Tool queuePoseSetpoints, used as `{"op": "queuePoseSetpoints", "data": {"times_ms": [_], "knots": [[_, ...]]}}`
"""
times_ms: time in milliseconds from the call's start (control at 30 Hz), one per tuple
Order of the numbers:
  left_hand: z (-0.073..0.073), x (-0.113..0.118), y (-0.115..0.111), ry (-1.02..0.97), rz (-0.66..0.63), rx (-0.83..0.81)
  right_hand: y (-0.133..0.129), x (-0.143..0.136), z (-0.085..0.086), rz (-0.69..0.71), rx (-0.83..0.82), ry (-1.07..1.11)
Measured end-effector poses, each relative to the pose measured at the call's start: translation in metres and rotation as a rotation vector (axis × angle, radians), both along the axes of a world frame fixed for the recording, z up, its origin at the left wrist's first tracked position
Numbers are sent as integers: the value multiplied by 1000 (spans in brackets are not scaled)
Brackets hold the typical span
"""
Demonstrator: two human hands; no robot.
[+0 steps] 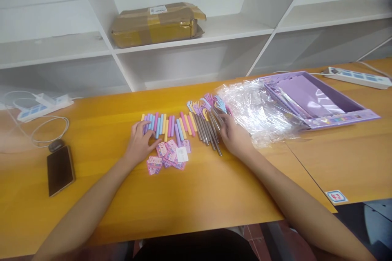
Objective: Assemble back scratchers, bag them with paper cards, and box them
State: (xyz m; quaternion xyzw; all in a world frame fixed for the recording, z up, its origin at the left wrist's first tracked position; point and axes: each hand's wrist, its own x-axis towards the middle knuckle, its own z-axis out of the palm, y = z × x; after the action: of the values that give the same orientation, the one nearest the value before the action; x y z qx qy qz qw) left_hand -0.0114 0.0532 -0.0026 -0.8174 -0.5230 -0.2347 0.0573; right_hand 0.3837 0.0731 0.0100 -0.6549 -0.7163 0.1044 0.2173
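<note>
My left hand (139,143) rests on the table with its fingers apart, the fingertips against the left end of a row of short coloured tubes (170,125) in purple, blue, pink and yellow. My right hand (235,138) lies along the right side of a bunch of metal rods with small hand-shaped coloured heads, like back scratchers (208,130). Its fingers touch the outermost rods and are partly hidden, but nothing appears gripped. Between my hands, below the tubes, small pink printed cards (170,151) lie in a loose pile, a white card (182,154) on top.
Crumpled clear plastic (254,110) lies right of the rods, against an open purple box (343,119). A phone (60,171) and cables lie at left. Power strips (45,107) stand at both sides. A taped carton (154,26) sits on the shelf behind.
</note>
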Motion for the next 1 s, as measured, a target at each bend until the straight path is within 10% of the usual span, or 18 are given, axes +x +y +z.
{"op": "queuePoseSetpoints", "data": {"times_ms": [1000], "knots": [[-2,13,-3,67,214,77,-1,-7,-4,108,-30,151]]}}
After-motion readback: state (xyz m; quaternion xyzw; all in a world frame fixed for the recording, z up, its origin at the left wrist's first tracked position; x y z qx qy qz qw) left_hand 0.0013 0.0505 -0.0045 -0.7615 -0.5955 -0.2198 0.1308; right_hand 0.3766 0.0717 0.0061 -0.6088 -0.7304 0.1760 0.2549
